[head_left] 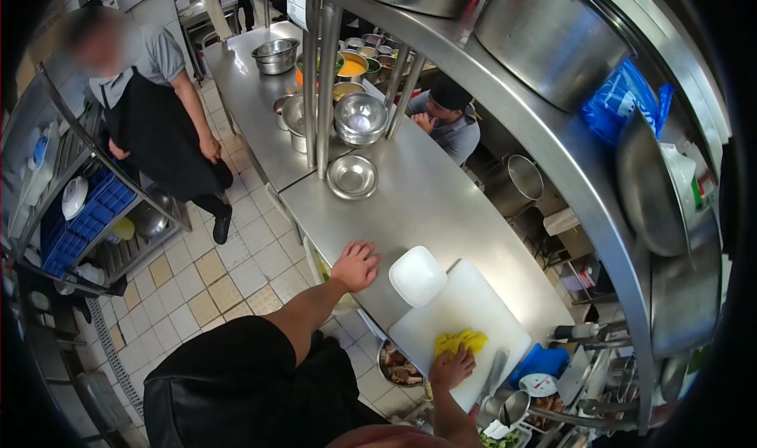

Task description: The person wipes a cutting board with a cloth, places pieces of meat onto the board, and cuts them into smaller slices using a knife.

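Note:
My left hand [356, 266] rests on the steel worktop [315, 219] near its edge, palm down with fingers spread. It holds nothing. To its right sits a white square dish [418, 277], partly over the corner of a white cutting board [481, 298]. My right hand [452, 367] grips a crumpled yellow cloth [460, 341] against the board's surface. Beside that hand, along the board's right side, lies a knife [496, 371] with a broad blade.
Stacked steel bowls [361, 117] and a single bowl [352, 177] stand by the shelf posts. An overhead steel shelf [544, 125] carries large pots. A blue scale [541, 375] adjoins the board. One person [154, 109] stands left; another [449, 121] is behind the counter.

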{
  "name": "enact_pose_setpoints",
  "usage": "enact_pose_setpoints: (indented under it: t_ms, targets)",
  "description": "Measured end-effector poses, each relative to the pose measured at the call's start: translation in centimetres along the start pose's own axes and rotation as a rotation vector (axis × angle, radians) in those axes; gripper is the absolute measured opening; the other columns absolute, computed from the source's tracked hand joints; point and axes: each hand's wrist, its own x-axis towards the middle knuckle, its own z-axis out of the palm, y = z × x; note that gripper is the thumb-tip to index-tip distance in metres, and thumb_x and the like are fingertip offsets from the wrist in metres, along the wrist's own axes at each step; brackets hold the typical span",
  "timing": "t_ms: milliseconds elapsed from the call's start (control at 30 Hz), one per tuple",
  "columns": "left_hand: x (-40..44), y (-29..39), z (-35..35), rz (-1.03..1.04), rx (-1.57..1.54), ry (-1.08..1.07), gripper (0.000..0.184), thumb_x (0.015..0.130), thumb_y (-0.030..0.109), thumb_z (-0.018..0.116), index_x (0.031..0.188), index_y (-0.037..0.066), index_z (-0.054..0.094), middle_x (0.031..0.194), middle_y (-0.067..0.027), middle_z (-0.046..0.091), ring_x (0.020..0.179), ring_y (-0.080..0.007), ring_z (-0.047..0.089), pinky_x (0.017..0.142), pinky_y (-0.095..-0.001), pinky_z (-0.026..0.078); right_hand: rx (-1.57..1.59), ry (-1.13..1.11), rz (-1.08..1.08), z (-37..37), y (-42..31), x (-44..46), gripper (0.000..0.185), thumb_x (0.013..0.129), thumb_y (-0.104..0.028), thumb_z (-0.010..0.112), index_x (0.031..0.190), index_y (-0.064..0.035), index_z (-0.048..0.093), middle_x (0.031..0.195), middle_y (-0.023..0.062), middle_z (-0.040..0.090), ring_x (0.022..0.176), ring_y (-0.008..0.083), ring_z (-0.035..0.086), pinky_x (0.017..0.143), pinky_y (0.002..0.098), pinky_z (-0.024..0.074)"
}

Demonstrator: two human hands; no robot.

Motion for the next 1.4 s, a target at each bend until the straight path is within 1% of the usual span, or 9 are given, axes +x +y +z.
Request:
enact_pose_setpoints:
  t_ms: [67, 100, 167, 233, 300, 567, 867, 1167, 1400]
  targets:
    - [-0.3, 0.1, 0.1, 0.005, 0.002, 0.008, 0.044, 0.098, 0.037, 0.059, 0.137, 0.018, 0.065, 0.156, -0.0115, 0.05, 0.15, -0.034, 0.038, 0.126, -0.0545, 0.026, -0.001, -0.001, -0.001, 0.0, 0.2, -0.2, 0.052, 0.094, -0.036, 0.059, 0.139, -0.0099, 0.058, 0.15, 0.0192, 0.05, 0.135, 0.0411, 0.043, 0.113, 0.0561, 0.0315]
    - [2.3, 0.8, 0.7, 0.018, -0.01, 0.04, 0.043, 0.098, 0.037, 0.059, 0.137, 0.018, 0.065, 0.156, -0.0114, 0.05, 0.149, -0.0339, 0.038, 0.126, -0.0544, 0.026, -0.023, 0.048, -0.015, 0.1, 0.6, 2.4, 0.052, 0.093, -0.035, 0.06, 0.139, -0.0105, 0.058, 0.149, 0.0189, 0.051, 0.135, 0.0411, 0.043, 0.112, 0.0564, 0.0327]
    - [0.9, 0.9, 0.3, 0.009, -0.002, 0.02, 0.043, 0.098, 0.037, 0.058, 0.136, 0.018, 0.065, 0.156, -0.0114, 0.05, 0.149, -0.0338, 0.038, 0.126, -0.0543, 0.026, -0.053, 0.053, -0.031, -0.3, 0.7, 1.1, 0.052, 0.093, -0.034, 0.06, 0.139, -0.0116, 0.057, 0.147, 0.0183, 0.052, 0.134, 0.0412, 0.044, 0.11, 0.0572, 0.0349]
    - [-0.9, 0.1, -0.4, -0.004, 0.012, -0.005, 0.043, 0.098, 0.037, 0.058, 0.136, 0.018, 0.065, 0.156, -0.0113, 0.05, 0.149, -0.0338, 0.038, 0.126, -0.0542, 0.026, -0.028, 0.02, -0.022, -0.3, -0.1, -0.9, 0.052, 0.093, -0.034, 0.06, 0.14, -0.0112, 0.057, 0.148, 0.0184, 0.052, 0.135, 0.0411, 0.044, 0.11, 0.0569, 0.0348]
    - [0.1, 0.3, 0.1, 0.003, 0.006, 0.014, 0.043, 0.098, 0.037, 0.058, 0.136, 0.018, 0.065, 0.155, -0.0113, 0.05, 0.149, -0.0338, 0.038, 0.125, -0.0542, 0.026, -0.026, 0.032, -0.021, -0.4, -0.1, 0.2, 0.052, 0.093, -0.034, 0.06, 0.14, -0.0109, 0.057, 0.148, 0.0185, 0.052, 0.135, 0.0411, 0.044, 0.111, 0.0566, 0.0346]
    - [-0.1, 0.0, 0.1, 0.016, -0.001, 0.038, 0.043, 0.097, 0.037, 0.059, 0.135, 0.017, 0.066, 0.154, -0.0112, 0.051, 0.148, -0.0334, 0.039, 0.125, -0.0544, 0.027, -0.02, 0.032, -0.025, -0.6, -0.4, -0.1, 0.053, 0.093, -0.033, 0.06, 0.141, -0.0106, 0.057, 0.149, 0.0193, 0.052, 0.134, 0.0413, 0.044, 0.111, 0.0562, 0.034]
    - [-0.2, 0.3, -0.4, 0.026, -0.019, 0.069, 0.04, 0.096, 0.035, 0.061, 0.131, 0.017, 0.067, 0.15, -0.0101, 0.054, 0.146, -0.0331, 0.042, 0.125, -0.0546, 0.028, -0.025, 0.01, 0.005, -0.3, -0.2, 0.0, 0.053, 0.094, -0.034, 0.058, 0.142, -0.0124, 0.057, 0.147, 0.0188, 0.053, 0.135, 0.041, 0.044, 0.111, 0.0558, 0.0343]
    - [0.0, 0.1, 0.2, 0.012, 0.013, 0.046, 0.042, 0.097, 0.036, 0.06, 0.134, 0.017, 0.066, 0.153, -0.0102, 0.052, 0.148, -0.0327, 0.04, 0.125, -0.0543, 0.027, -0.072, -0.006, 0.025, -0.8, -0.8, 0.1, 0.052, 0.094, -0.033, 0.058, 0.142, -0.0121, 0.057, 0.148, 0.0179, 0.051, 0.136, 0.0396, 0.044, 0.111, 0.0534, 0.0351]
    - [-0.4, 0.4, -0.4, 0.005, -0.004, 0.019, 0.042, 0.097, 0.036, 0.059, 0.134, 0.017, 0.066, 0.153, -0.0107, 0.052, 0.148, -0.0327, 0.04, 0.125, -0.0544, 0.027, -0.048, 0.003, 0.02, -0.9, -0.7, -0.1, 0.051, 0.094, -0.033, 0.059, 0.14, -0.0108, 0.058, 0.147, 0.0177, 0.052, 0.135, 0.0385, 0.045, 0.111, 0.0533, 0.0363]
